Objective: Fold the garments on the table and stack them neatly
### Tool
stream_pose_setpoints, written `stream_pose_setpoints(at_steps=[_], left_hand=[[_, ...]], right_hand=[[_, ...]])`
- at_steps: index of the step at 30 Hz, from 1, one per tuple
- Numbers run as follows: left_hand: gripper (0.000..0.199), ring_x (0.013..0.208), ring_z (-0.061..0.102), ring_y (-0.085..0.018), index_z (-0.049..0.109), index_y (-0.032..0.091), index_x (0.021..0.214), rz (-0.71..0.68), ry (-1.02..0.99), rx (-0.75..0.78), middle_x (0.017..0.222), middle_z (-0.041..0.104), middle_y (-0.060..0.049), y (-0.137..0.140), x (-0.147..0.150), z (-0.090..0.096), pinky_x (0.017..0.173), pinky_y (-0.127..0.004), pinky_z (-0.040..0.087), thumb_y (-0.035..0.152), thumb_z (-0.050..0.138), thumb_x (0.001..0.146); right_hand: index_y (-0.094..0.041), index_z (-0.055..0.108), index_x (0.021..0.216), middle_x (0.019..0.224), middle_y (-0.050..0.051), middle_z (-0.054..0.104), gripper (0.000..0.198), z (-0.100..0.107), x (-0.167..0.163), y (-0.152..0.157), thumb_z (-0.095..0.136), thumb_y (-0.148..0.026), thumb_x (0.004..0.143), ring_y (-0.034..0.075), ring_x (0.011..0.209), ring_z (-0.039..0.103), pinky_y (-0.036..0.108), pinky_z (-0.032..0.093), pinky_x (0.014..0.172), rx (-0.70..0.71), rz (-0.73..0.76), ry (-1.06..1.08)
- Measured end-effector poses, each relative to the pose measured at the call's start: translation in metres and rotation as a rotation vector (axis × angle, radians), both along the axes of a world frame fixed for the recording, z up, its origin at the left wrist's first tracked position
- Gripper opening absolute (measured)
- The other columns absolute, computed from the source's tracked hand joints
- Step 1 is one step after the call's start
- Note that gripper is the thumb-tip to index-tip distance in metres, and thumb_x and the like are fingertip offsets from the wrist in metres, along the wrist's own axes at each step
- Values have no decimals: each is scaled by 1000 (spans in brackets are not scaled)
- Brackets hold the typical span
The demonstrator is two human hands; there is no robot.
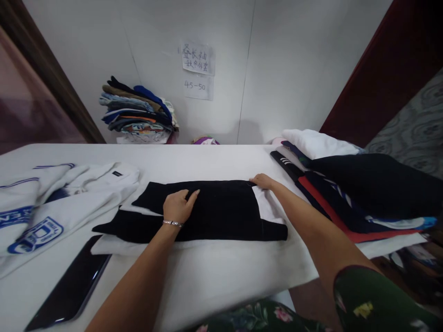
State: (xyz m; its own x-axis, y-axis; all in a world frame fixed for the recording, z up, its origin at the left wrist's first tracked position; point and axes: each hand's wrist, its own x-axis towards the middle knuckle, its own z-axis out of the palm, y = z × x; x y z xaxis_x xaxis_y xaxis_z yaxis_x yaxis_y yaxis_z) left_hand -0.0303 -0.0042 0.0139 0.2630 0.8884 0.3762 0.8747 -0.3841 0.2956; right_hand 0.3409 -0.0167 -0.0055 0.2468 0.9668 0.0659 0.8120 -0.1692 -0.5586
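A folded black-and-white garment [221, 210] lies across the white table in front of me, its exact kind not clear. It is mostly black, with a white panel at the right end and white cloth under its near edge. My left hand [178, 205], with a bracelet at the wrist, rests on the black cloth left of the middle, thumb and forefinger apart. At the garment's far right corner, my right hand [262, 180] closes its fingers on the edge. A white shirt [104, 191] with blue print is spread out at the left.
A dark phone [71, 286] lies on the white table [207, 161] at near left. Folded clothes [138, 110] are stacked at the back left, and another clothes pile [346, 198] stands at the right. Two handwritten paper notes [198, 60] hang on the wall.
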Motion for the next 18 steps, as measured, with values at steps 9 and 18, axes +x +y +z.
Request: stream_pose_setpoints(at_steps=[9, 18], left_hand=[[50, 72, 62, -24, 54, 21, 64, 2, 78, -131, 73, 67, -7, 1, 3, -3, 58, -29, 31, 60, 36, 89], [50, 74, 63, -25, 56, 21, 67, 14, 99, -139, 75, 68, -8, 1, 5, -3, 58, -30, 33, 61, 36, 89]], right_hand=[[-19, 58, 124, 140, 14, 52, 53, -9, -6, -4, 56, -53, 83, 29, 132, 43, 48, 32, 110, 145, -208, 121], [-22, 61, 125, 134, 7, 58, 51, 48, -27, -114, 49, -56, 89, 24, 129, 49, 42, 36, 110, 400, -120, 330]])
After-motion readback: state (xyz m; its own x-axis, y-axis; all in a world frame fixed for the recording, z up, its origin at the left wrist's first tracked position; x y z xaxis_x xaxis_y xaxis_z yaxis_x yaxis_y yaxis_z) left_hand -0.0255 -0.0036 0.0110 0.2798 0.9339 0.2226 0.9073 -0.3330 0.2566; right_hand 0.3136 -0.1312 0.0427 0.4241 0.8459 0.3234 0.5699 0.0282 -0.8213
